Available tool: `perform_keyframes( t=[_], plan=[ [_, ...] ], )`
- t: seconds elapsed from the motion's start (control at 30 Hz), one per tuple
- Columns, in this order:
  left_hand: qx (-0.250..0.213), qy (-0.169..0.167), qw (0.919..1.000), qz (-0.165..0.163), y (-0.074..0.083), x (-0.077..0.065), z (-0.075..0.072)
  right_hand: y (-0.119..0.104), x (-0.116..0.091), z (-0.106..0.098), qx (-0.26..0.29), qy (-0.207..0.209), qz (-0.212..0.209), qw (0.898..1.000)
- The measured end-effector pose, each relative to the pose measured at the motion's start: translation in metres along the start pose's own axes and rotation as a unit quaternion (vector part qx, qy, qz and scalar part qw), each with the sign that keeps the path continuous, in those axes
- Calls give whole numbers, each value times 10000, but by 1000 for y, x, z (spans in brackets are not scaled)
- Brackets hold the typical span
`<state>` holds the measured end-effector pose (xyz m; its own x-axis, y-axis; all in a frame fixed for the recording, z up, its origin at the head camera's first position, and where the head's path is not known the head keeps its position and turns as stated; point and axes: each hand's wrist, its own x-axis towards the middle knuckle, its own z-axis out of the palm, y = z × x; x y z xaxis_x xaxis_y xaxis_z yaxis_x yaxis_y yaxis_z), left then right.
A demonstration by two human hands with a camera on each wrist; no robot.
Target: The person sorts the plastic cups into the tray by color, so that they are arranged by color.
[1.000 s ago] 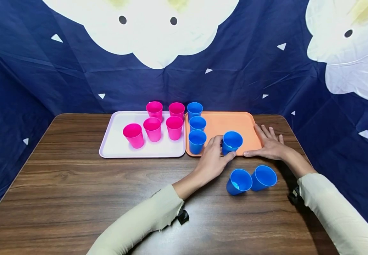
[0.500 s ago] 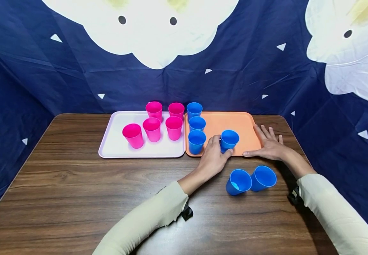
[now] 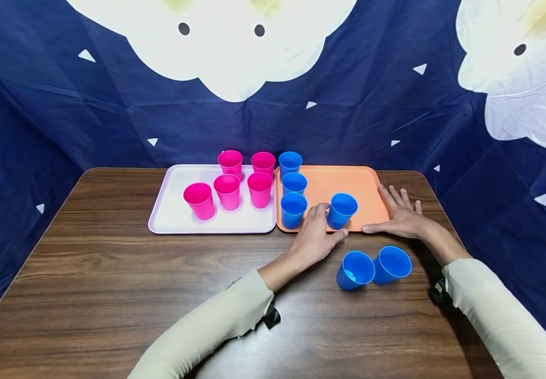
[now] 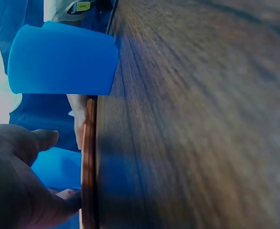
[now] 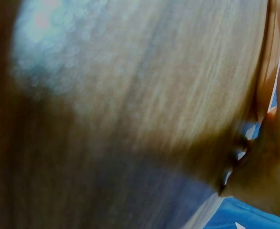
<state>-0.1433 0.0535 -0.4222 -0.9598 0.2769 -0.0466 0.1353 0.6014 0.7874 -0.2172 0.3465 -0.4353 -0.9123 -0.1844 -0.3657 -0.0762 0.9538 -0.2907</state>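
My left hand (image 3: 314,237) is at the front edge of the orange tray (image 3: 349,179), thumb and fingers spread beside a blue cup (image 3: 342,211) that stands upright on the tray. The thumb lies a little in front of the cup; whether a finger still touches it is hard to tell. In the left wrist view, that cup (image 4: 58,167) shows beyond the spread thumb and fingers of the left hand (image 4: 15,176). At the tray's right front corner rests my right hand (image 3: 398,217), fingers extended along its edge. Three blue cups (image 3: 294,211) form a column on the tray's left side.
Two more blue cups, a left one (image 3: 355,271) and a right one (image 3: 393,265), stand on the wooden table (image 3: 112,295) before the orange tray. Left of it, a pale lilac tray (image 3: 171,213) bears several pink cups (image 3: 228,192). A dark blue cloth (image 3: 159,121) hangs behind.
My left hand has lowered the blue cup onto the orange tray, shifting it slightly left, then its thumb has come away from it. The right hand has stayed put.
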Motion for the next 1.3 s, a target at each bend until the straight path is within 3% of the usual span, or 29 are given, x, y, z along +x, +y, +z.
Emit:
perform_keyframes(
  t=[0.33,0.53,0.8,0.97,1.17,1.3],
  plan=[
    [-62,-233,9993,296,-10,-15,-12,1,0,0,8,-30,-17,10000],
    [100,-416,9987,290,-14,-28,-20,1,1,1,-11,-26,2,10000],
    [377,-698,9960,411,-15,-44,-25,0,0,-1,8,-56,31,10000],
    [269,-805,9948,559,-17,-53,-26,-1,-1,-1,28,-50,24,10000],
    [193,-1293,9896,600,-15,-60,-30,0,0,-1,34,-46,31,10000],
    [-167,-1773,9814,720,-11,-65,-29,0,0,-1,38,-51,27,10000]
  ],
)
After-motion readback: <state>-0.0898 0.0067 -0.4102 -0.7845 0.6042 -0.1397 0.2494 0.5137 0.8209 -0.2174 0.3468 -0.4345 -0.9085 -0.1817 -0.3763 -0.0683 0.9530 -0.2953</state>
